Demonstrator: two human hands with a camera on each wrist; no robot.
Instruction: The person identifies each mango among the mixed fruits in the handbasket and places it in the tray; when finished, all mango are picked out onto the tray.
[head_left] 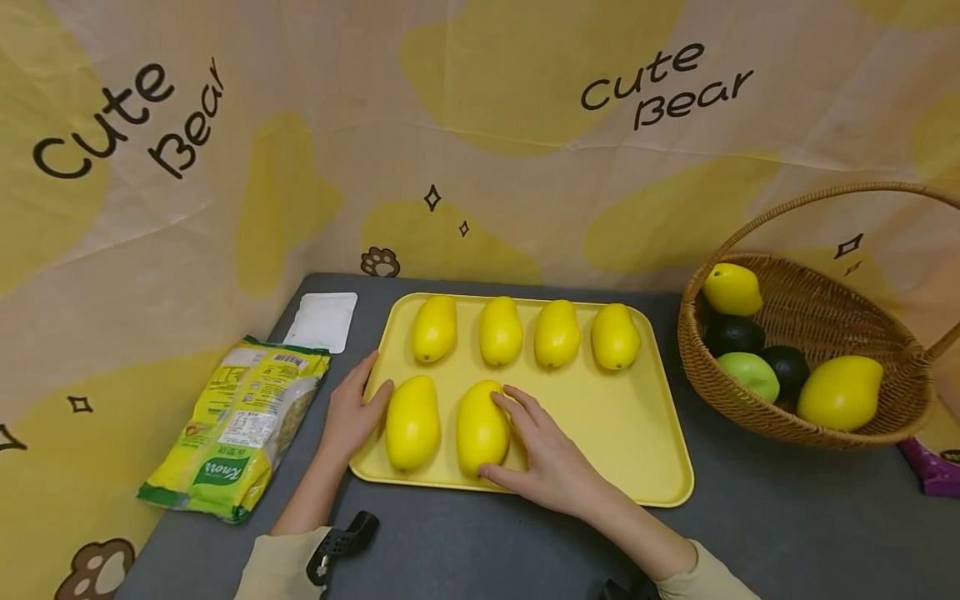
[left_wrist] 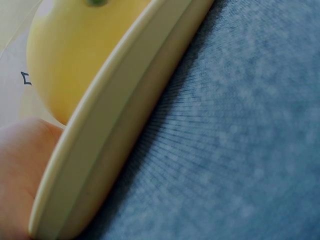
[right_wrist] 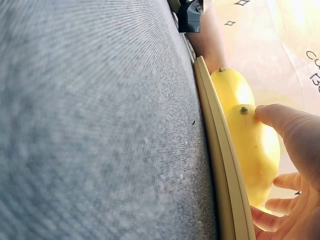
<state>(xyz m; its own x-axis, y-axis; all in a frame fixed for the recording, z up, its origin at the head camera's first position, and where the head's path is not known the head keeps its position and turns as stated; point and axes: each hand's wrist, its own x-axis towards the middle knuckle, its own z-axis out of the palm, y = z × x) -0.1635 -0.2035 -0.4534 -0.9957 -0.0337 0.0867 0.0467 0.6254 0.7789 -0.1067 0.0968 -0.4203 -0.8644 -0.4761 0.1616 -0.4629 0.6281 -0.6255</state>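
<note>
Several yellow mangoes lie on a yellow rectangular tray (head_left: 585,442), some in a back row and two at the front. My right hand (head_left: 551,467) holds the right front mango (head_left: 480,425) between thumb and fingers where it lies. The right wrist view shows the thumb (right_wrist: 285,117) at that mango's stem end. At the tray's left rim is my left hand (head_left: 352,412), its fingers along the edge and its thumb beside the left front mango (head_left: 412,423). In the left wrist view, the tray wall (left_wrist: 115,115) hides part of a mango (left_wrist: 85,55) and the hand.
On the right stands a wicker basket (head_left: 832,292) with yellow, green and dark fruit inside. A Knorr bag (head_left: 240,425) lies left of the tray, near a white flat square (head_left: 322,322). Part of a purple package (head_left: 930,471) shows at the right edge. Printed cloth (head_left: 495,108) hangs behind.
</note>
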